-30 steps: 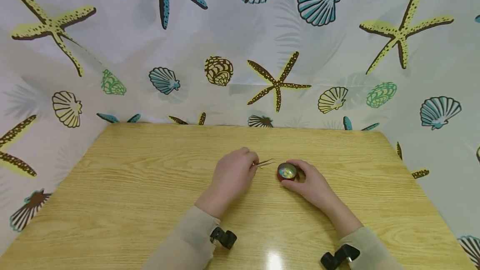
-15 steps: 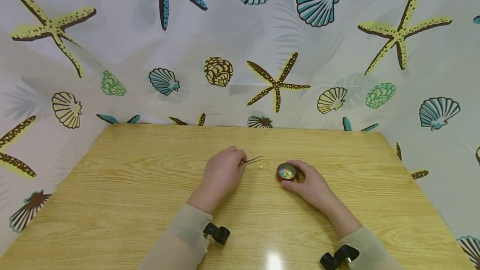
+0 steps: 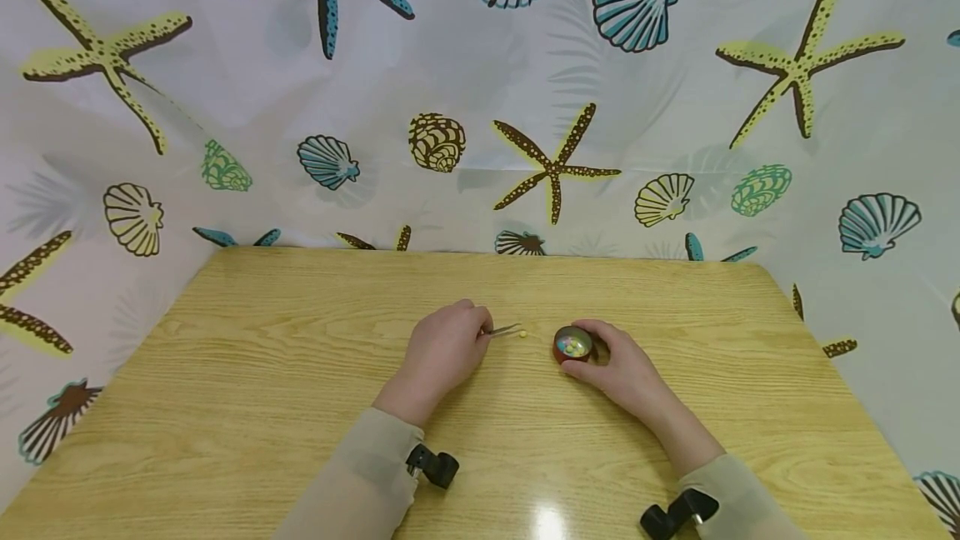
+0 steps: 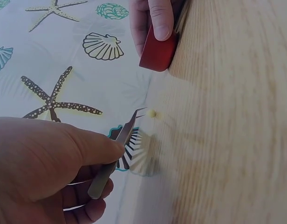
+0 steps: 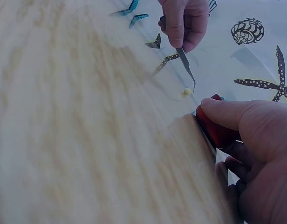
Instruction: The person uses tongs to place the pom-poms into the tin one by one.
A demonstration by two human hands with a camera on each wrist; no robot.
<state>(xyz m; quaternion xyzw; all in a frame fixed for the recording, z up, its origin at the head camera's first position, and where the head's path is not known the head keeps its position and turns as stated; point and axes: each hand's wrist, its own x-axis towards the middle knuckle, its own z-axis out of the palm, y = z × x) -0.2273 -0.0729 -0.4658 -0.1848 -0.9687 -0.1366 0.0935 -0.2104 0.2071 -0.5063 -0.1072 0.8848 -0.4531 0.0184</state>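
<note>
My left hand (image 3: 442,350) pinches metal tweezers (image 3: 504,330), their tips pointing right at a small yellow bead (image 3: 522,334) lying on the wooden table (image 3: 300,390). In the left wrist view the tweezers (image 4: 116,148) end just short of the bead (image 4: 153,113). My right hand (image 3: 618,365) grips a small round red container (image 3: 573,345) holding several coloured beads. The right wrist view shows that container (image 5: 217,130) under my thumb, with the bead (image 5: 187,92) and the tweezers (image 5: 186,67) beyond it.
A curtain printed with starfish and shells (image 3: 480,90) surrounds the table on three sides. Black camera mounts sit on both wrists (image 3: 432,466) (image 3: 675,513). Bare wood lies to the left, right and front of my hands.
My left hand pulled the tweezers back left from the container, leaving the yellow bead on the table, then lowered the tips toward the bead. My right hand and the container stayed still.
</note>
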